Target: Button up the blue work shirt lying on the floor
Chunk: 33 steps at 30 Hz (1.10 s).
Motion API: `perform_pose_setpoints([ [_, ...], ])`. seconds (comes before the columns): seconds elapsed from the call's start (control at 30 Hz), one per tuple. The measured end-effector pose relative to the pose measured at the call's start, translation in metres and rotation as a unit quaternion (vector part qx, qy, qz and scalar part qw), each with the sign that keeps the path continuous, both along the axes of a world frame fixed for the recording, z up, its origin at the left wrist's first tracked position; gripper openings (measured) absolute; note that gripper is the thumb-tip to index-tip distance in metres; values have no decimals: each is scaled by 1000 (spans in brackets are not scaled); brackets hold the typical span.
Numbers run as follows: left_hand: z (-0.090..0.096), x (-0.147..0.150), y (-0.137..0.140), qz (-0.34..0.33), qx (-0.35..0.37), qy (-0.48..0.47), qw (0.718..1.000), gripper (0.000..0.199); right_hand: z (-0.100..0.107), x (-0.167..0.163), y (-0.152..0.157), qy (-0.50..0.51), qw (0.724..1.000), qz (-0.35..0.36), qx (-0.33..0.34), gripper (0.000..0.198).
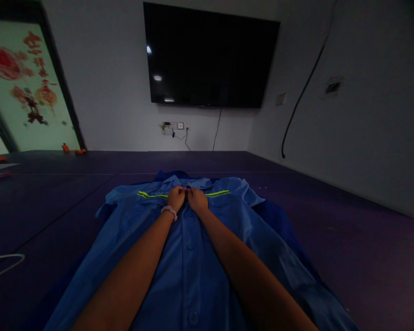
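A blue button-up work shirt (165,269) with a yellow-green stripe across the chest lies front side up, its collar away from me. Both my arms reach over it to the upper front placket. My left hand (176,198), with a pink band at the wrist, pinches the shirt's front edge below the collar. Right beside it my right hand (197,200) is closed on the same edge. The fingertips nearly meet, and whatever button sits between them is hidden. Lower on the placket a button (193,317) shows. Darker blue cloth (279,225) spreads out from under the shirt.
The shirt rests on a dark purple surface (352,257). A white cable (7,256) lies at the left, and small orange objects (80,151) stand at the far left. On the wall behind hang a large television (210,55) and a loose black cable (301,99).
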<state>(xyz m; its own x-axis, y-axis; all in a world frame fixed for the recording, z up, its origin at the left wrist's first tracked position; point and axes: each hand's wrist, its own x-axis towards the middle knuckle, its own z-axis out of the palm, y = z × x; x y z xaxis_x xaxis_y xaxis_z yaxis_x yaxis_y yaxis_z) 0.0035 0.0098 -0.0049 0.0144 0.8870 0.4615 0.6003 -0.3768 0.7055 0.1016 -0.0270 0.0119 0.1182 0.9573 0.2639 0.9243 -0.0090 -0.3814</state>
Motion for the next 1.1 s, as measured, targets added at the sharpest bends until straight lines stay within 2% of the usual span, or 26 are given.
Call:
perform_pose_setpoints([
  [0.5,-1,2,-1,-25,-6,-33,999,18,-1,0,-1,-3,1000,9,5,30],
  [0.87,1,-3,2,1,-31,-44,999,51,0,-3,-1,-12,1000,19,-11,38],
  [1.0,1,-6,0,-17,-55,-55,997,60,-4,-2,2,1,999,35,-21,35],
  [1.1,0,-8,-4,-34,-66,-50,996,58,-5,2,6,11,999,46,-26,30],
])
